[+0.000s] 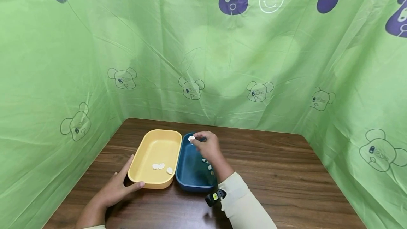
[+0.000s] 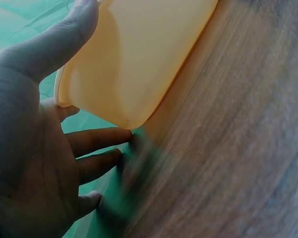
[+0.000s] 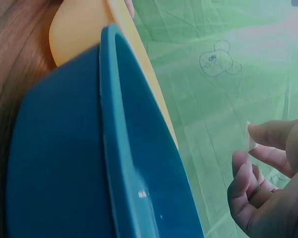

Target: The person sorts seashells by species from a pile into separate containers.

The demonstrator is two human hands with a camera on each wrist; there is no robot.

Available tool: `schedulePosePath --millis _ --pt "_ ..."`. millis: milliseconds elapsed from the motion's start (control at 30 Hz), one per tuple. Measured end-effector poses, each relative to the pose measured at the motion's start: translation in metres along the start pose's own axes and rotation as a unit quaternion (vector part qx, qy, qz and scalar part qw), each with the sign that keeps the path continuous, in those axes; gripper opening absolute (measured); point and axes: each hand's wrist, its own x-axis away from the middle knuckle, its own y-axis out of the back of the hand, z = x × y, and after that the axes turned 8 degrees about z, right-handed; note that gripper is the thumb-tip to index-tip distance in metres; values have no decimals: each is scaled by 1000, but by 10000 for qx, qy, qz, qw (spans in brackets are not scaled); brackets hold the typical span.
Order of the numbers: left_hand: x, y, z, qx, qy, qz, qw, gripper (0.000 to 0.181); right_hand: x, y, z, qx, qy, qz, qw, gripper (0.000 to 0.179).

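My right hand (image 1: 208, 144) pinches a small flat white piece (image 1: 191, 139) between thumb and fingertips, over the far end of the blue tray (image 1: 194, 188). The right wrist view shows this white piece edge-on, thin and pale (image 3: 250, 137), above the tray's rim. Several smaller whitish pieces (image 1: 209, 167) lie along the right side inside the blue tray, partly covered by my forearm. My left hand (image 1: 116, 188) rests against the near left corner of the yellow tray (image 1: 159, 186), thumb along the near side and fingers spread along the left. Three white pieces (image 1: 170, 170) lie inside it.
The two trays stand side by side on a dark wooden table (image 1: 270, 172). A green curtain (image 1: 222, 63) with printed bear heads closes off the back and both sides. A black band (image 1: 216, 197) with a yellow-green mark is on my right wrist, by a cream sleeve.
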Motion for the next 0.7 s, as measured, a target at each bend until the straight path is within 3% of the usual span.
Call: schedulePosePath --millis 700 --pt "1 0 -2 -7 175 61 9998 121 4 -47 13 242 -130 676 9973 15"
